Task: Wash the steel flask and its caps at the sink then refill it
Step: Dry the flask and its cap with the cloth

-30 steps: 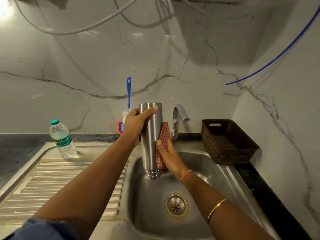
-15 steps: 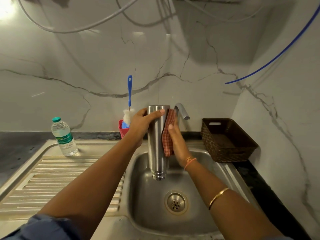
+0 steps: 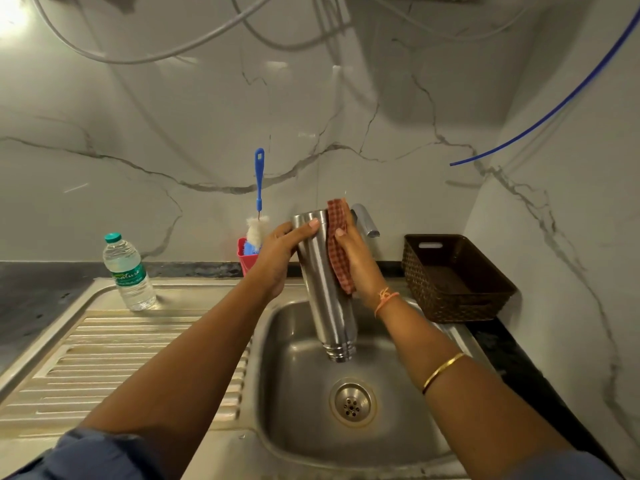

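Observation:
The steel flask (image 3: 327,289) hangs upside down over the sink basin (image 3: 298,403), its threaded neck pointing at the drain. My left hand (image 3: 280,251) grips its upper end, which is the base. My right hand (image 3: 356,258) presses a red checked cloth (image 3: 339,247) flat against the flask's right side, near the top. No caps are visible.
The tap (image 3: 365,220) curves out just behind my right hand. A blue bottle brush (image 3: 258,199) stands in a red holder (image 3: 247,258). A plastic water bottle (image 3: 128,271) stands on the ribbed drainboard (image 3: 121,358). A brown woven basket (image 3: 453,278) sits right of the sink.
My right hand has slid the cloth up the flask from its lower part to near the base. The flask has shifted slightly right and tilted a little.

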A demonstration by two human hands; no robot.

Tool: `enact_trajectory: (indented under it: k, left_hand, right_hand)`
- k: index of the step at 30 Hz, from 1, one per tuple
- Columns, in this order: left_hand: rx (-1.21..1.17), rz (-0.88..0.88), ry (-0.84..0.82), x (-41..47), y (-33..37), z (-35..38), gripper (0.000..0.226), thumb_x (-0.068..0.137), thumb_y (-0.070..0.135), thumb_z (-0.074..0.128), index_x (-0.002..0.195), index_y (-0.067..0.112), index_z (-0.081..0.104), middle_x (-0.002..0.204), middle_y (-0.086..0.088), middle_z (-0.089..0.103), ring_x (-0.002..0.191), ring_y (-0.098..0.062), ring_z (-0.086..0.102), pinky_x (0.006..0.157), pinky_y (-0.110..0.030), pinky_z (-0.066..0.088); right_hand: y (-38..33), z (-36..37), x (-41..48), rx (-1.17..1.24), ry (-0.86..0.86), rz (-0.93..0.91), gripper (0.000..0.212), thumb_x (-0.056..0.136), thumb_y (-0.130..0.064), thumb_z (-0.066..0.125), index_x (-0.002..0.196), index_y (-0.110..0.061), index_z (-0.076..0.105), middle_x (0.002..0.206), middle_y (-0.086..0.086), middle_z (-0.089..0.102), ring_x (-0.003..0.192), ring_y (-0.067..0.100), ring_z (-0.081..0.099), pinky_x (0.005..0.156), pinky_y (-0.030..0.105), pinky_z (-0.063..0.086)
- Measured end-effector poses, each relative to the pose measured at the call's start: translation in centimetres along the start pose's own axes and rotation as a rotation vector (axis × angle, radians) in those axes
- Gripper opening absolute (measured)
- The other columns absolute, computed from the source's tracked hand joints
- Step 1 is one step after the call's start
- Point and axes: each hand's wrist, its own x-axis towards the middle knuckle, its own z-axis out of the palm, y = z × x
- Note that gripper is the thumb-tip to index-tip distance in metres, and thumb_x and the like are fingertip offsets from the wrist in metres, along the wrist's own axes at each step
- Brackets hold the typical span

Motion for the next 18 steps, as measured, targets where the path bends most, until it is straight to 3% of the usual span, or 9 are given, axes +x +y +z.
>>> enact_trajectory:
  k: [2, 5, 8, 11, 13, 15, 17, 18]
  left_hand:
    - [-0.023, -0.017, 0.001, 0.0, -0.1, 0.0, 0.052, 0.076, 0.044, 0.063, 0.116, 0.012, 0.058, 0.103, -0.005, 0.065, 0.098, -0.022, 0.061, 0.09, -0.039, 0.049]
    - [-0.051, -0.025, -0.023, -0.1, -0.2, 0.0, 0.053, 0.072, 0.045, 0.062, 0.115, 0.014, 0.057, 0.103, -0.005, 0.063, 0.099, -0.022, 0.059, 0.091, -0.039, 0.048]
    - [-0.054, -0.034, -0.035, 0.2, -0.9, -0.3, 0.06, 0.073, 0.047, 0.062, 0.122, 0.014, 0.053, 0.108, -0.006, 0.062, 0.1, -0.022, 0.06, 0.086, -0.036, 0.049]
    - [0.011, -0.04, -0.046, 0.2, -1.4, 0.3, 0.069, 0.072, 0.052, 0.062, 0.128, 0.016, 0.044, 0.114, -0.006, 0.06, 0.104, -0.022, 0.06, 0.087, -0.036, 0.05]
    - [0.102, -0.031, -0.035, 0.4, -1.5, 0.9, 0.058, 0.08, 0.054, 0.057, 0.124, 0.019, 0.044, 0.115, -0.003, 0.058, 0.105, -0.02, 0.059, 0.09, -0.036, 0.049]
    - [0.223, 0.014, -0.022, 0.7, -1.1, 1.4, 0.051, 0.087, 0.057, 0.051, 0.123, 0.022, 0.045, 0.115, 0.001, 0.057, 0.104, -0.014, 0.057, 0.085, -0.03, 0.05]
    - [0.376, 0.05, -0.041, 1.2, -0.6, 1.5, 0.063, 0.08, 0.072, 0.05, 0.121, 0.024, 0.053, 0.118, 0.0, 0.057, 0.106, -0.014, 0.057, 0.083, -0.029, 0.052]
    - [0.427, 0.064, -0.068, 1.3, -0.4, 1.5, 0.058, 0.079, 0.071, 0.053, 0.115, 0.025, 0.058, 0.114, 0.0, 0.06, 0.104, -0.013, 0.059, 0.082, -0.027, 0.051]
  right_hand:
    - [1.1, -0.6, -1.1, 0.108, -0.037, 0.096, 0.051, 0.098, -0.039, 0.036, 0.145, -0.021, 0.03, 0.134, 0.01, 0.052, 0.119, 0.024, 0.055, 0.099, 0.037, 0.046]
    - [2.8, -1.3, -3.2, 0.211, -0.096, 0.259, 0.045, 0.099, -0.039, 0.031, 0.131, -0.012, 0.048, 0.115, 0.013, 0.064, 0.104, 0.025, 0.063, 0.086, 0.031, 0.053]
    - [3.1, -1.4, -3.5, 0.252, -0.109, 0.263, 0.041, 0.1, -0.032, 0.027, 0.128, -0.012, 0.048, 0.103, 0.008, 0.068, 0.092, 0.019, 0.067, 0.074, 0.026, 0.055]
    - [1.7, -1.0, -2.1, 0.168, -0.02, 0.144, 0.046, 0.097, -0.038, 0.037, 0.139, -0.018, 0.038, 0.119, 0.008, 0.06, 0.101, 0.018, 0.063, 0.079, 0.026, 0.054]
    - [1.2, -0.7, -1.3, 0.116, 0.052, 0.1, 0.059, 0.088, -0.045, 0.043, 0.142, -0.022, 0.035, 0.128, 0.008, 0.056, 0.11, 0.02, 0.059, 0.089, 0.032, 0.051]
    - [1.1, -0.8, -0.8, 0.107, 0.104, 0.065, 0.064, 0.085, -0.046, 0.045, 0.144, -0.024, 0.032, 0.134, 0.008, 0.052, 0.117, 0.021, 0.055, 0.099, 0.037, 0.046]
    - [1.0, -1.1, -0.4, 0.113, 0.163, 0.021, 0.058, 0.094, -0.04, 0.043, 0.147, -0.025, 0.027, 0.139, 0.004, 0.047, 0.12, 0.019, 0.052, 0.1, 0.033, 0.045]
    - [0.8, -1.3, -0.3, 0.107, 0.18, -0.009, 0.054, 0.098, -0.033, 0.041, 0.148, -0.025, 0.023, 0.139, 0.0, 0.045, 0.12, 0.015, 0.052, 0.096, 0.027, 0.046]
